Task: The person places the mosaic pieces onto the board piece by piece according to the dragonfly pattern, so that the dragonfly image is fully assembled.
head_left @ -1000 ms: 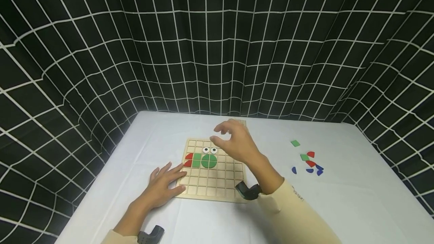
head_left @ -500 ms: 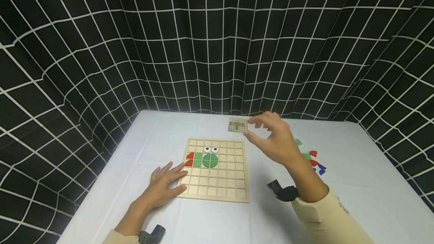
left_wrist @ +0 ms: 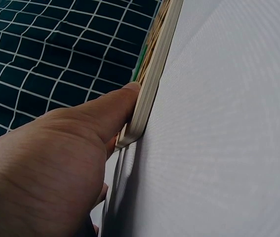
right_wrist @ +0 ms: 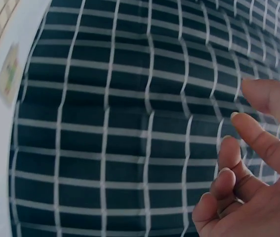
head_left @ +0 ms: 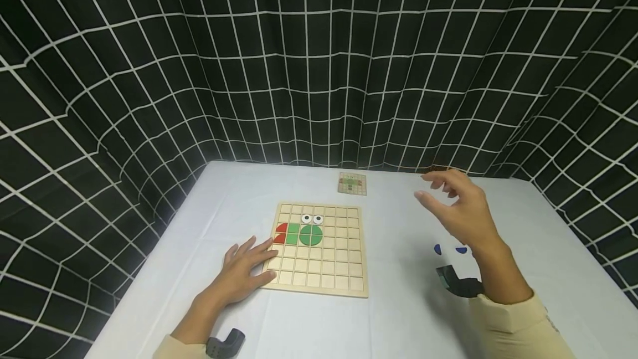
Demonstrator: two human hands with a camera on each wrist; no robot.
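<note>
A wooden grid board (head_left: pixel 339 270) lies on the white table. Set on it are two red pieces (head_left: pixel 281 233), a green block of pieces (head_left: pixel 292 234), a green circle (head_left: pixel 311 235) and two eye pieces (head_left: pixel 312 219). My left hand (head_left: pixel 244 270) rests at its left edge with fingers spread; in the left wrist view the thumb (left_wrist: pixel 122 96) touches the board's side. My right hand (head_left: pixel 461 209) hovers above the table at the right, fingers loosely bent, nothing between thumb and fingertips. Below it, two blue pieces (head_left: pixel 449 250) show; the other loose pieces are hidden behind hand and wrist.
A small pattern card (head_left: pixel 352 184) with a similar green and red figure lies behind the board. A black curtain (head_left: pixel 319 71) with white grid lines surrounds the table's back and sides. Each wrist wears a dark camera mount (head_left: pixel 226 344).
My right hand has moved from over the board to the right, past the card, to above the loose pieces. The card and board are uncovered now. My left hand has stayed put.
</note>
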